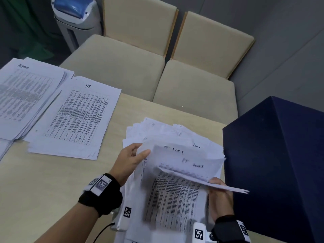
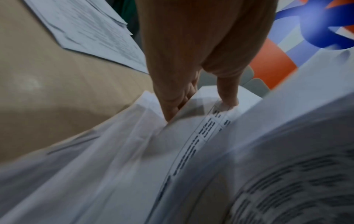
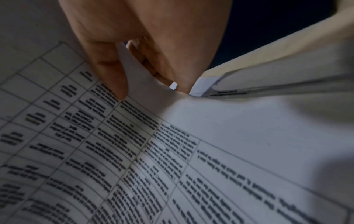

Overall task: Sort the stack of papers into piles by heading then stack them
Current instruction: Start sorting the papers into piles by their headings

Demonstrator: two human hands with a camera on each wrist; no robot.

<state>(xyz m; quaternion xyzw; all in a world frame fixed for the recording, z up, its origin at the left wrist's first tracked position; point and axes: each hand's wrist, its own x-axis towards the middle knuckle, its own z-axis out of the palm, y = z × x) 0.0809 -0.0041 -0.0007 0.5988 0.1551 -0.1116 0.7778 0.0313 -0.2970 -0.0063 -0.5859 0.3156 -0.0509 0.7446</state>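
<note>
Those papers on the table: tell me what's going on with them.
A person is sorting them by handwritten heading. The left hand holds the edge of the loose stack while the right hand lifts sheets headed "IT Logs". Two sorted piles lie to the left: the Admin pile and the HR pile.

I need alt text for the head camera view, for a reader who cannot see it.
Both hands, left hand and right hand, leaf through a loose paper stack on a beige table; two sorted piles lie left, a dark blue box right.
</note>
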